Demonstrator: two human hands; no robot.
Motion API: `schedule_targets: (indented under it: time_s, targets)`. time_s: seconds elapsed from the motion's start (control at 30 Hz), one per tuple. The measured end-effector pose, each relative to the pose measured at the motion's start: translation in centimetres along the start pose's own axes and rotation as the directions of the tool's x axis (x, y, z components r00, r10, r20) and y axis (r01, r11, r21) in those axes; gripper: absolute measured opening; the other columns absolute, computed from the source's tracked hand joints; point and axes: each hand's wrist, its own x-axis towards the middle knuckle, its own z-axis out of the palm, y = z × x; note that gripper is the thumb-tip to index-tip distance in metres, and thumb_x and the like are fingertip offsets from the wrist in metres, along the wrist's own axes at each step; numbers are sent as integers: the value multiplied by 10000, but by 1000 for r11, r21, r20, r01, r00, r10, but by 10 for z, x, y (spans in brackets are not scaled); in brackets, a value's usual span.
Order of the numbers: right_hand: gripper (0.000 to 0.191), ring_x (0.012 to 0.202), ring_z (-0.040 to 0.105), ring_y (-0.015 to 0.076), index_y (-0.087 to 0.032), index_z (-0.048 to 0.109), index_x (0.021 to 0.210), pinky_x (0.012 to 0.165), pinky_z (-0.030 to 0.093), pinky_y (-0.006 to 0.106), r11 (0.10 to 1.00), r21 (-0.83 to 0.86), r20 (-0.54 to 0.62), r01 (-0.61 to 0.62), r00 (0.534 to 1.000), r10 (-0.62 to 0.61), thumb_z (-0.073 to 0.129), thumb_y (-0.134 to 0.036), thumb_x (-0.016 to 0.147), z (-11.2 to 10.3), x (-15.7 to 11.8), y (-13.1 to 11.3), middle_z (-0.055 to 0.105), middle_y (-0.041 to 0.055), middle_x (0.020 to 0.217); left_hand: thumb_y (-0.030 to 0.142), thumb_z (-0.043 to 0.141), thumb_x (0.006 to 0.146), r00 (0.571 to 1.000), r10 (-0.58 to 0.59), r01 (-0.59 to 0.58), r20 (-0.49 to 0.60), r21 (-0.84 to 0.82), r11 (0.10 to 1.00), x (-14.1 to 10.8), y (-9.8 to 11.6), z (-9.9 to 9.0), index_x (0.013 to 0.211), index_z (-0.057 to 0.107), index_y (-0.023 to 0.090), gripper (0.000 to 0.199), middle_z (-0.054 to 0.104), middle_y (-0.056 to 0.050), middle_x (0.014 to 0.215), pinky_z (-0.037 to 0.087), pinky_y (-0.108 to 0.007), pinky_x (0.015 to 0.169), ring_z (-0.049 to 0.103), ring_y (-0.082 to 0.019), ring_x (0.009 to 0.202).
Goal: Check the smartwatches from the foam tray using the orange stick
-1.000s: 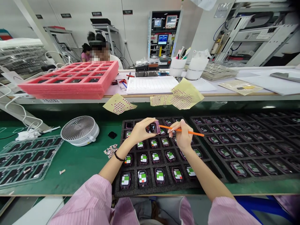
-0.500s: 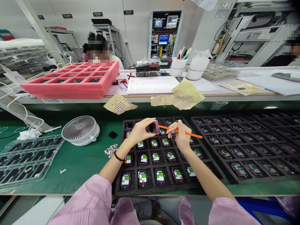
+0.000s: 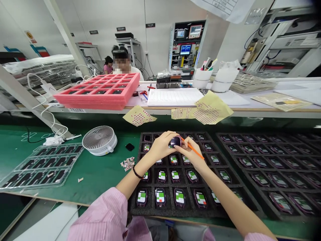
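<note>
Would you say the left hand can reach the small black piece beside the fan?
Probably yes: only green mat separates the left hand from the black piece, though it holds the purple device.

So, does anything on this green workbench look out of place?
A small heap of torn, printed paper scraps lies loose on the green mat beside the black foam tray, untidy next to the neatly slotted devices.

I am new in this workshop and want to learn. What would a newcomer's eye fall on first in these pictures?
The bright pink foam tray stands out first, on the upper bench at the left of the view. Below it, on the green mat, a black foam tray holds rows of small labelled devices. Near that tray's far end, the left hand holds a dark purple device, and the right hand holds an orange stick against it.
</note>
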Motion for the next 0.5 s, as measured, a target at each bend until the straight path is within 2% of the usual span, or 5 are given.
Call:
schedule_targets:
  time_s: [0.07,0.23,0.37,0.5]
  targets:
    - [520,596,547,111,-214,350,602,649,557,293,996,71,-14,-46,999,48,852,-343,555,0,-2,-3,505,-71,594,208,681,766,1000,-7,7,3,-87,996,0,1,0,1194,544,214,448,608,-79,1163,515,-334,877,577,-212,1076]
    - [515,704,615,134,-209,344,605,711,594,328,976,198,-40,-91,994,101,842,-336,583,-2,-3,-9,556,-47,669,261,666,802,1000,-24,23,-1,-230,973,1,3,-4,1208,549,222,424,581,-91,1198,527,-260,676,588,-202,1029]
    - [518,673,627,137,-210,353,602,713,602,340,979,191,-53,-72,995,83,852,-345,568,-2,-3,-8,560,-50,649,250,686,782,999,-21,14,-26,-221,975,1,1,-2,1211,542,232,453,555,-96,1248,528,-307,770,521,-235,1148]
    - [539,643,606,143,-213,364,585,684,607,351,984,173,-68,-46,996,58,876,-362,512,-1,-3,-7,529,-57,615,233,711,755,1000,-31,30,0,-243,970,1,0,-1,1213,527,224,494,556,-103,1225,527,-339,821,519,-235,1139]
